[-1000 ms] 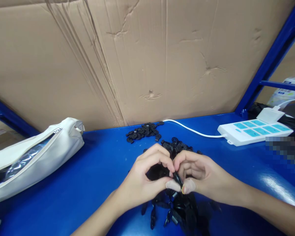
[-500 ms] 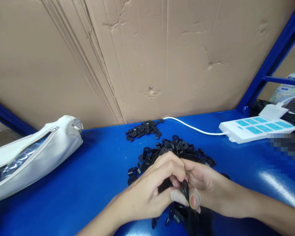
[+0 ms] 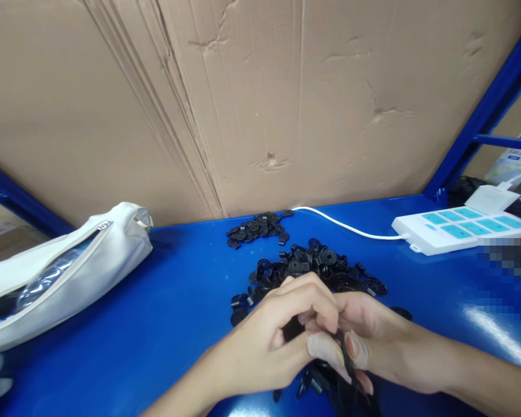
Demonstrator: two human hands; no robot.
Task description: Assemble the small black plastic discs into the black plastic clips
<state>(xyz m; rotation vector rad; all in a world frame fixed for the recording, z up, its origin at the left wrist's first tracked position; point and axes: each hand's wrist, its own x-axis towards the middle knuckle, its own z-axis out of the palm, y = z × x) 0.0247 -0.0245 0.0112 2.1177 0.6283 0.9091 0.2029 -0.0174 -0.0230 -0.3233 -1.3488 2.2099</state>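
Here, at five o'clock: left hand (image 3: 282, 341) and right hand (image 3: 388, 341) both pinch one black piece (image 3: 348, 360) from opposite sides, apparently for firm control; the bigger black pile (image 3: 304, 267) sits at their twelve, probably for easy reach.

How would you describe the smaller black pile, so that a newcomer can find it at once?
Start from the cardboard standing behind the blue table. At the table's far edge, just left of the white cable, lies the small pile. It is smaller and closer to the cardboard than the other black pile.
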